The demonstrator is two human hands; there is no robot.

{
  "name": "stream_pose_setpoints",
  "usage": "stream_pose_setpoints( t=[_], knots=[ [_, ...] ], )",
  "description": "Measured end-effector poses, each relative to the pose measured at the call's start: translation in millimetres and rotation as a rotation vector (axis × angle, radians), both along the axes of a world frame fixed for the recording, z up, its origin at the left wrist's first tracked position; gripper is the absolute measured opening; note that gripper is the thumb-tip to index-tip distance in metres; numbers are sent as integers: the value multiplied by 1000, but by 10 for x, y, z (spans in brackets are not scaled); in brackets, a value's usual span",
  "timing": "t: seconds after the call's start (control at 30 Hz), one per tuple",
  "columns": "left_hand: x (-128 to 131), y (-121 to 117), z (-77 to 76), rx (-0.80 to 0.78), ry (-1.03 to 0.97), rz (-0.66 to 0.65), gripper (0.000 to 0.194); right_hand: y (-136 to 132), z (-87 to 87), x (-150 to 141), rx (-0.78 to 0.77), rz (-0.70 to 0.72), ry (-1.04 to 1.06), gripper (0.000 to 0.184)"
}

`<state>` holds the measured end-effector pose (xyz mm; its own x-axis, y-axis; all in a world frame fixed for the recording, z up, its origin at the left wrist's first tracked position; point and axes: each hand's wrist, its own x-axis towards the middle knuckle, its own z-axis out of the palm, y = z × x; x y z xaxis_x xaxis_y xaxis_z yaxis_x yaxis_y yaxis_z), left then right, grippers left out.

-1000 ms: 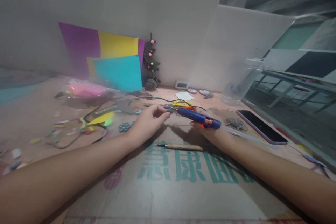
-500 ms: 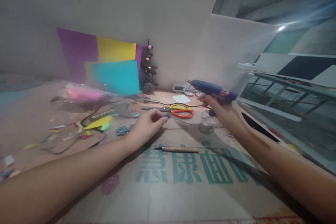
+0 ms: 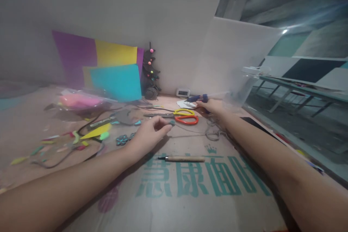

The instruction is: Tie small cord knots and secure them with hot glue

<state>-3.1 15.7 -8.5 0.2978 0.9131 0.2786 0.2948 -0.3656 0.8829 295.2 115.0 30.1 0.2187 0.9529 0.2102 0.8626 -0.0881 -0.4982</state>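
My right hand (image 3: 211, 106), at the back of the table, is closed around a dark blue glue gun (image 3: 197, 98), whose nozzle points left over a white paper (image 3: 185, 104). My left hand (image 3: 152, 132) rests low in the middle, thumb and fingertips pinched on a small dark greenish piece (image 3: 172, 123), too small to name. Just behind it lie scissors (image 3: 187, 116) with one yellow and one red handle loop. In front is a wooden-handled carving tool (image 3: 185, 159), its tip to the left. Blue-grey bead-like pieces (image 3: 123, 139) sit left of my left wrist.
Coloured sheets (image 3: 115, 83) lean on the wall beside a small dark tree (image 3: 151, 76) with bright balls. A white digital clock (image 3: 183, 92) stands at the back. Colourful scraps (image 3: 81, 141) and a plastic bag of pink material (image 3: 80, 100) lie left. Grey cord (image 3: 213, 134) loops below my right hand.
My right hand has lowered the glue gun from above the table to the paper at the back, moving slightly left. The left hand keeps its pinch. The whole view has shifted slightly.
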Motion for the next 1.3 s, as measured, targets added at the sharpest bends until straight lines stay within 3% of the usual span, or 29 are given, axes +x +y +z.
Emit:
stream_pose_setpoints(
  t=[0.2,0.33,0.4,0.47,0.53,0.63,0.7,0.87,1.03,1.3],
  knots=[
    [1,-19,50,-38,-9,18,24,-18,6,80,-23,38,-173,41],
    [1,9,27,-59,-35,12,25,-340,85,92,48,29,-304,49],
    [4,26,10,-56,-38,5,25,-573,130,4,172,64,-407,47],
    [9,35,1,-52,-46,-2,25,-810,170,-161,264,229,-442,38],
    [11,33,5,-52,-63,-11,24,-1011,185,-374,256,402,-335,35],
    [8,18,26,-43,-68,-1,23,-1178,126,-676,172,607,-202,58],
    [0,10,41,-32,-63,28,22,-1191,31,-812,149,657,-155,59],
    [-19,18,53,-2,-81,77,19,-1092,-224,-929,270,634,33,30],
    [-14,16,58,2,-77,65,19,-1118,-289,-926,467,619,21,7],
    [3,-17,66,23,-38,33,18,-1179,-323,-918,493,696,-120,22]
  ],
)
